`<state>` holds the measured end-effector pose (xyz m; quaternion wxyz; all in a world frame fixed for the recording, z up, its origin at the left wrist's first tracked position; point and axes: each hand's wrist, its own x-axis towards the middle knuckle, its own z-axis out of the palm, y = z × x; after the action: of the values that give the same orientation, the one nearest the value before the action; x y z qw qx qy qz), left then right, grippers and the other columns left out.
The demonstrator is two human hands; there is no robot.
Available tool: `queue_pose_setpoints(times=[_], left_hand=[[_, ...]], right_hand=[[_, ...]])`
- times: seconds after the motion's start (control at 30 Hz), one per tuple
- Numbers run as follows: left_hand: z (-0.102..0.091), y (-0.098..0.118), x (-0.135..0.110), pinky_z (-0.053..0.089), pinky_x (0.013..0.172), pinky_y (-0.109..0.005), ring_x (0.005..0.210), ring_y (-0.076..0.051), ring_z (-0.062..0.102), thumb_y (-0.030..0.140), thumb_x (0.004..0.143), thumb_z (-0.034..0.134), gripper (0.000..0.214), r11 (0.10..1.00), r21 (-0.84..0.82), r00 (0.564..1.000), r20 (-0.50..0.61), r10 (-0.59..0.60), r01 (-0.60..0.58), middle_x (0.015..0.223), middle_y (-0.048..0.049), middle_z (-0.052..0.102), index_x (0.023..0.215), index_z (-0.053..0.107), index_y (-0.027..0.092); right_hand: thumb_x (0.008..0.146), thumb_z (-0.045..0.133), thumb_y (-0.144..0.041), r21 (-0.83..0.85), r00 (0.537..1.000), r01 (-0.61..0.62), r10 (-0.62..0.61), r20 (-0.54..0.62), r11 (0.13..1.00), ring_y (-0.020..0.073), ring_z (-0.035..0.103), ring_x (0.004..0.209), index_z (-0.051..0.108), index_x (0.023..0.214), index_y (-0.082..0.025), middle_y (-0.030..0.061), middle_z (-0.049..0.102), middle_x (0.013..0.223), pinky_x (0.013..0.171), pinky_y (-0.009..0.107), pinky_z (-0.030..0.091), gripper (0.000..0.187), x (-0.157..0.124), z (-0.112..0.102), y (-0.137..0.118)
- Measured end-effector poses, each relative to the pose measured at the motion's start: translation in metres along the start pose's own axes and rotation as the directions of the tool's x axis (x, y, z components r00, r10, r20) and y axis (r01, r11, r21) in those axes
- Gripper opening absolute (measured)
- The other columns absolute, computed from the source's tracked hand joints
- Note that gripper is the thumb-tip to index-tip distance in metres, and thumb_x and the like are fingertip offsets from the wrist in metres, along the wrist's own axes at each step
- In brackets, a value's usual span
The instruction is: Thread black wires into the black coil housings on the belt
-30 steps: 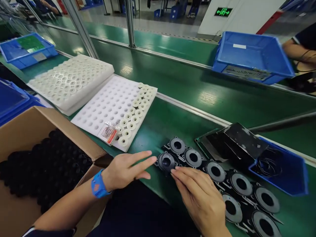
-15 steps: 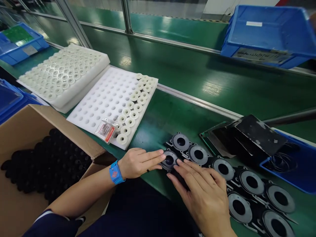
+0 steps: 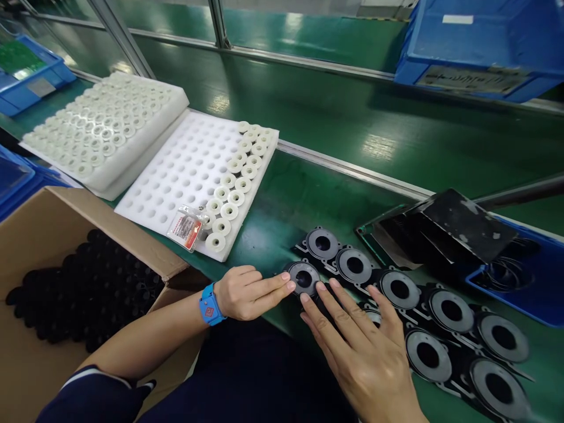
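Note:
A black round part with a grey ring face (image 3: 304, 278) lies on the green bench, at the near left end of a double row of like parts. My left hand (image 3: 249, 292), with a blue wrist strap, rests two outstretched fingertips on its left edge. My right hand (image 3: 363, 346) has its fingers spread; its fingertips touch the ring's right edge. Beneath the right palm, another ring part (image 3: 374, 316) is largely covered. Behind and to the right lie more ring parts (image 3: 353, 265), mostly edge to edge.
A white foam tray (image 3: 176, 170) holds cream spools along its right side and a small labelled bag. A filled foam tray (image 3: 92, 126) stands further left. An open carton (image 3: 176, 267) contains black parts. Blue bins (image 3: 462, 53) and a black box (image 3: 467, 226) stand at right.
My right hand's fingers have spread further apart, uncovering some of the part beneath. My left fingertips stay at the ring's left edge. The view has shifted slightly.

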<state>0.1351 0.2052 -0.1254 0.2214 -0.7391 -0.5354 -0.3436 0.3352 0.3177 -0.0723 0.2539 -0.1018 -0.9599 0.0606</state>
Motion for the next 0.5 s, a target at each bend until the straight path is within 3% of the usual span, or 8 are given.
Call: queue_pose_setpoints(times=[0.13,0.23,0.5], left_hand=[[-0.001,0.0,0.0,0.032,0.046,-0.026,0.057,-0.008,0.045,0.008,0.088,0.061,0.025,0.999,-0.031,1.0,0.003,-0.018,0.018,0.116,-0.0088,0.067,0.113,0.066,0.007],[-0.001,-0.001,0.001,0.031,0.046,-0.026,0.058,-0.008,0.044,0.008,0.089,0.06,0.024,0.999,-0.041,1.0,-0.003,-0.002,0.002,0.115,-0.0093,0.067,0.112,0.067,0.006],[0.005,-0.004,-0.011,0.031,0.048,-0.027,0.058,-0.01,0.04,0.019,0.089,0.065,0.035,0.996,0.057,0.998,-0.016,0.063,-0.062,0.12,-0.0035,0.066,0.125,0.065,0.018]], right_hand=[[0.094,0.065,-0.022,-0.148,0.998,0.063,-0.062,0.011,0.987,0.0224,0.057,0.121,0.067,0.117,-0.021,-0.0013,0.058,0.131,0.119,0.046,0.024,0.024,0.002,-0.008,-0.001],[0.092,0.067,-0.025,-0.222,0.999,0.025,-0.031,-0.024,0.975,0.0216,0.054,0.124,0.068,0.114,-0.02,-0.0025,0.057,0.132,0.119,0.041,0.023,0.023,0.002,-0.01,-0.002],[0.096,0.063,-0.028,-0.133,0.987,-0.149,0.14,-0.076,0.98,0.0237,0.058,0.12,0.07,0.099,-0.021,-0.0054,0.061,0.125,0.108,0.045,0.032,0.01,-0.001,0.001,-0.007]])
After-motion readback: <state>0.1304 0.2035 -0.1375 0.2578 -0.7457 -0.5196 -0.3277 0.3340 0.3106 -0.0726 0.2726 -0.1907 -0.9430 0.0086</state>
